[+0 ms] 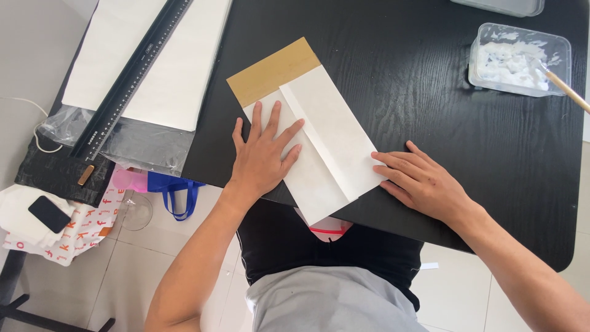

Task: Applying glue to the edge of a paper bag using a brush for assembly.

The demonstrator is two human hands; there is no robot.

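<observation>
A folded white paper sheet [332, 132] lies at a slant on the black table [430, 92], over a tan board [273, 71] whose far end shows. My left hand [263, 155] lies flat with fingers spread on the paper's left flap. At the paper's lower right edge my right hand [421, 181] presses down, fingers extended. The paper's near corner hangs past the table's front edge.
A long black ruler [132, 77] lies on large white sheets [178, 61] at the far left. A clear tub of white paste [516, 58] with a brush handle [568, 91] stands at the far right. Bags, a phone [49, 214] and a glass [135, 212] sit on the floor at the left.
</observation>
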